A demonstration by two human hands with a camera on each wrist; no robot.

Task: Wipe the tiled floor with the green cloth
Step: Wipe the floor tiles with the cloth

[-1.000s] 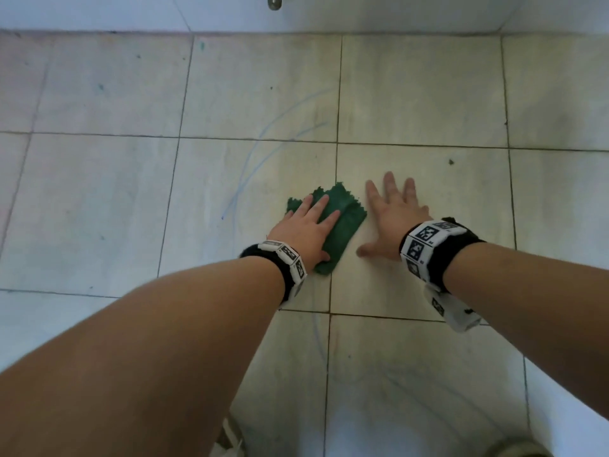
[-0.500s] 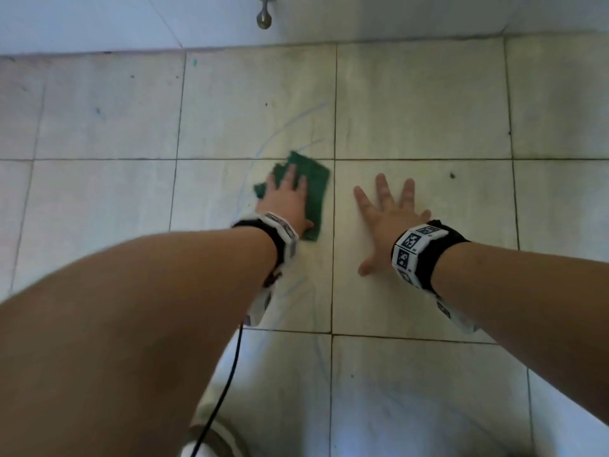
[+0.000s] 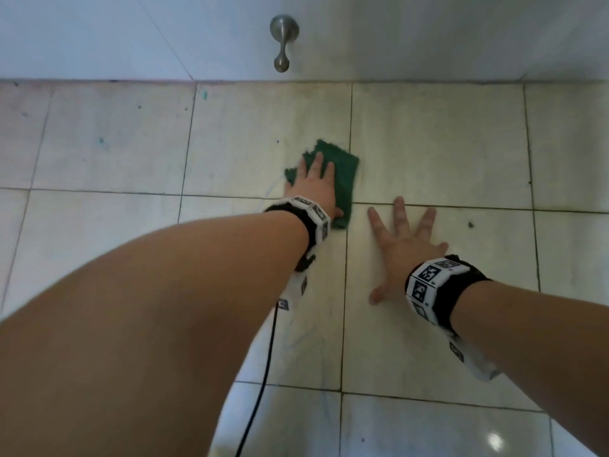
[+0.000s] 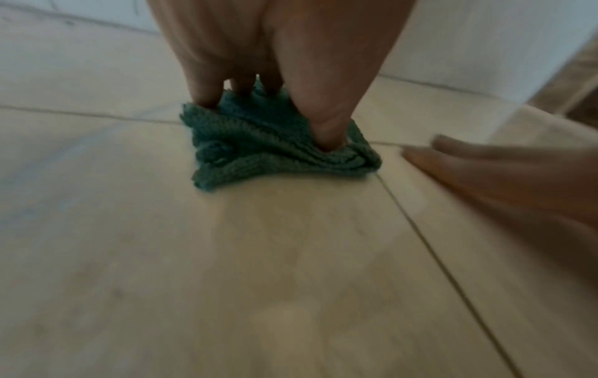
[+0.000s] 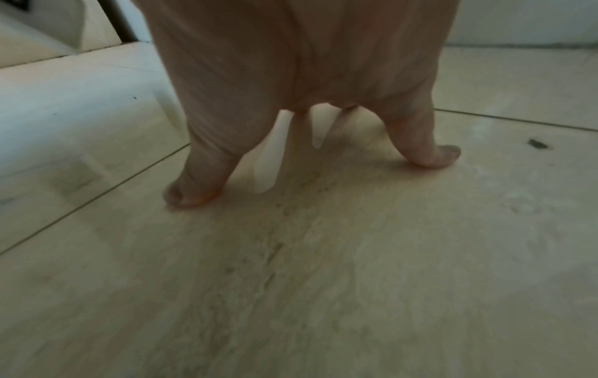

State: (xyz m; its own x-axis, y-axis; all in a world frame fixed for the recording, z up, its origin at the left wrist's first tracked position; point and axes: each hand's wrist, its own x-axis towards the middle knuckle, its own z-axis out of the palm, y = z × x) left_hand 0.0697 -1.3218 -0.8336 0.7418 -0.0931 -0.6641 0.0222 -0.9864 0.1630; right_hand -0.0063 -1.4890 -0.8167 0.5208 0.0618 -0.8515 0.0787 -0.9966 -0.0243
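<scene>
The green cloth (image 3: 329, 183) lies bunched on the tiled floor (image 3: 445, 133), just left of the grout line (image 3: 348, 179) that runs away from the person toward the wall (image 3: 428, 34). Its near end reaches past the crossing grout line toward the person. The left hand (image 3: 316, 192) presses flat on top of it, fingers straight and slightly spread; the left wrist view shows the fingertips (image 4: 330, 133) digging into the folds rather than curling round them.

The right hand (image 3: 402, 245) lies just right of that same grout line, nearer the person than the cloth. It is splayed wide with straight fingers and holds nothing. It appears to be bracing the person's weight; its thumb and little finger are planted on the tile in the right wrist view.

The wiping looks to be in the middle of its course. Faint blue curved scuffs (image 3: 273, 189) show just left of the cloth, and small dark and teal specks (image 3: 204, 94) remain farther left of the grout line. A dark spot (image 3: 470, 224) sits well right of it. The tiles also look dull and streaked, so much of the floor seems to need more passes.

A metal door stop (image 3: 282, 41) juts from the wall, beyond the cloth.
</scene>
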